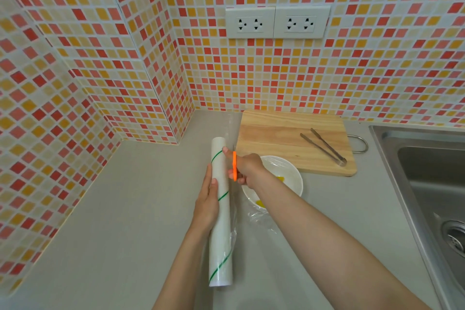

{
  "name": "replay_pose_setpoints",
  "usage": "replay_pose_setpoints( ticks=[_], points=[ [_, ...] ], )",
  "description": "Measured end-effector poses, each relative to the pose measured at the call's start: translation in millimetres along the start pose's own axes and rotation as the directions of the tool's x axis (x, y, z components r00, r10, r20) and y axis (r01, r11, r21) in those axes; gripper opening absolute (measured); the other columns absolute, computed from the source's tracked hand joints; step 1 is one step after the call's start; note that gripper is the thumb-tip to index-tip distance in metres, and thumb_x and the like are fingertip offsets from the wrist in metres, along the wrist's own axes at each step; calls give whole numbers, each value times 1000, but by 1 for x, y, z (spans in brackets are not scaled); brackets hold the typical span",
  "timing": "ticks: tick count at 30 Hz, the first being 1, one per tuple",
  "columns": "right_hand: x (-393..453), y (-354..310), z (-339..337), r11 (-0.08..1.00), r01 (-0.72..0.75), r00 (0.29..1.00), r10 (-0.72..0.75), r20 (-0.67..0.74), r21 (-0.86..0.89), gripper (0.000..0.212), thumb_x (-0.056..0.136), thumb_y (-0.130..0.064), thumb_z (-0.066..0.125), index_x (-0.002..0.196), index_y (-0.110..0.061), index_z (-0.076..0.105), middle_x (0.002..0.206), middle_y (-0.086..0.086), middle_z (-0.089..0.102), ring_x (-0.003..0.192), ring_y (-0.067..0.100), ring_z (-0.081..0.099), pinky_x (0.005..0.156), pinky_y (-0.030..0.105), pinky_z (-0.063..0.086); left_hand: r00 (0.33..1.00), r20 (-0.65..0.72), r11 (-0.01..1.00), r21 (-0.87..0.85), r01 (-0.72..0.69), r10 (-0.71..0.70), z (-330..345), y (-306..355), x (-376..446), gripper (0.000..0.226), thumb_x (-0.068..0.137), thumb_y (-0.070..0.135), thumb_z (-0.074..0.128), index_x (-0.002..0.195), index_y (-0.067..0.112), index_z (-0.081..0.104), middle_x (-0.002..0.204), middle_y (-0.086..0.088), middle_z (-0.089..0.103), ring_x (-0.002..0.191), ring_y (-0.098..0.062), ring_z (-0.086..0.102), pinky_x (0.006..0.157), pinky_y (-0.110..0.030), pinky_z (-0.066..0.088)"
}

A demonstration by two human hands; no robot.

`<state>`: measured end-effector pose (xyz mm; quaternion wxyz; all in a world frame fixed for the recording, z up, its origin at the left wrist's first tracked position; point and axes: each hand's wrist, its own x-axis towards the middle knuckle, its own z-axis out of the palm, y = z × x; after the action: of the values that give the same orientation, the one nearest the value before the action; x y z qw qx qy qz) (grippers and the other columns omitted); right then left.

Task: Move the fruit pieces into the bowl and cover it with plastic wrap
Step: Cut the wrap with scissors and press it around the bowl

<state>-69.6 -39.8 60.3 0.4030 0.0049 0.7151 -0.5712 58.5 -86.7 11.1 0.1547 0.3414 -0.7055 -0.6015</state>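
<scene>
While left grip (pixel 207 205) steadies roll (pixel 220 211), bowl (pixel 293 173) sits right.

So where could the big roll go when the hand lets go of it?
Bare counter lies left of the roll, up to the tiled wall. It is crowded on the right: bowl, cutting board with tongs, then the sink.

Both forearms were bare to the frame edge: no sleeves, watch or bands. Left hand (pixel 206 205) and right hand (pixel 247 168) had no gloves or rings; nails looked short and unpainted.
</scene>
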Motion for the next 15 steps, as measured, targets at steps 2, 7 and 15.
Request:
replay_pose_setpoints(
  ticks=[2, 7, 15],
  points=[
    [2, -1, 1, 1000, -11, 1000, 11, 14, -4, 49, 72, -50, 72, 86, -7, 56, 54, 12, 56, 28, 13, 46, 30, 12, 24, 1000, -2, 1000, -7, 7, -7, -1, 1, -1, 47, 101, 35, 28, 147, 40, 20, 155, 16, 26, 140, -5, 28, 118, -35, 21],
    [8, -6, 0, 999, -37, 999, 37, 39, 0, 57, 70, -57, 70, 92, -7, 55, 56, 13, 57, 27, 13, 49, 30, 12, 24, 1000, -3, 999, -36, 13, -13, -5, 3, -4, 47, 101, 35, 28, 147, 41, 21, 155, 19, 25, 139, -1, 27, 118, -32, 21],
    [22, -19, -7, 997, -40, 998, 35, 60, 72, 47, 72, -50, 72, 73, -10, 47, 55, 9, 49, 32, 12, 45, 30, 12, 21, 1000, -24, 999, -35, 1, -2, -8, 0, -11, 46, 102, 30, 27, 148, 35, 20, 154, 21, 21, 140, 1, 22, 119, -30, 16]
  ],
)
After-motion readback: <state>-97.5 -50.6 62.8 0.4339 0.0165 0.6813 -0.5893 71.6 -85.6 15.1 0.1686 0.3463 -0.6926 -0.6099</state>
